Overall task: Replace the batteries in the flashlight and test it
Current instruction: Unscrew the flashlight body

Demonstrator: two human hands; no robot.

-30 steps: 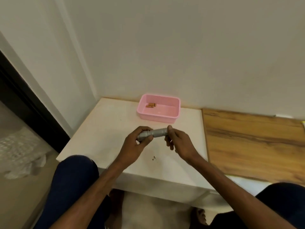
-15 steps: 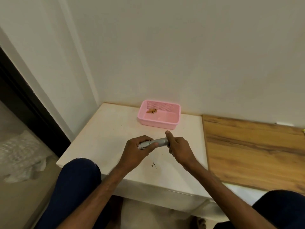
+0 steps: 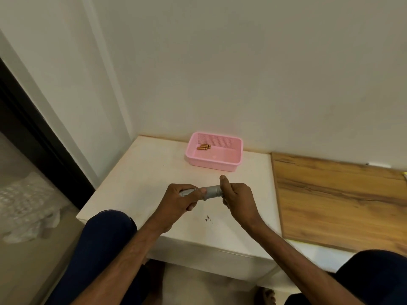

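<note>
Showing the head view, the only one supplied: a grey flashlight is held level above the white table, between the person's two hands and well short of the wall. The left hand is wrapped round the narrower end, and the right hand is curled round the wider end with its thumb raised upright behind the barrel. Both hands thus close on the flashlight; neither is spread. The step in hand is judged to be the opening of the body, one hand steadying while the other twists an end piece, though no seam or gap shows and which end unscrews cannot be told. A few small copper-coloured batteries lie together in the back left corner of the pink basket, which stands at the far side of the table near the wall, well apart from the hands; whether they are fresh or spent cannot be told. The next move calls for opposed turning under a firm hold, kept over the table so that a freed cap or cell drops on the top and not the floor. A wooden board lies to the right, and dark specks mark the table near the wrists. No brand, label or writing can be read on flashlight, batteries or basket
</note>
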